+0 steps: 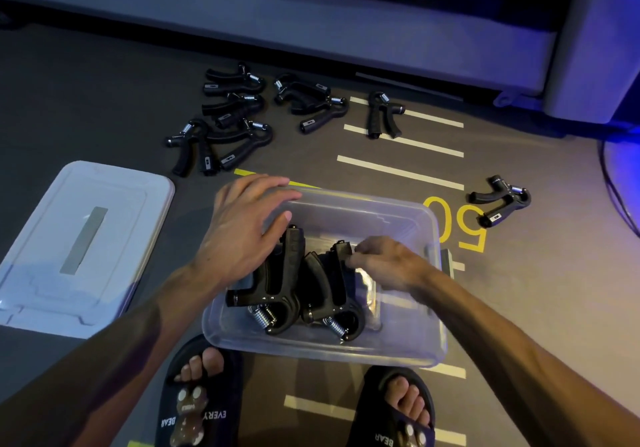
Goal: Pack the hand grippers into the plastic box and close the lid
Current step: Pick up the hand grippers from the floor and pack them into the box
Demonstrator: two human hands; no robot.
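With the left hand spread flat and the right hand pinching a gripper inside the box, careless stacking under them could stop the lid, left of both hands, from shutting.

Both forearms bare, reaching forward and down from the bottom corners, converging toward centre. Left hand: palm down, fingers spread and extended, tips pointing up-right, thumb tucked toward centre; nothing gripped. Right hand: lower and nearer, back of hand up, fingers curled in toward the left, tips pinched together; slightly blurred, so grip contact unclear. Hands near each other, not touching. Both feet in slides at bottom edge.
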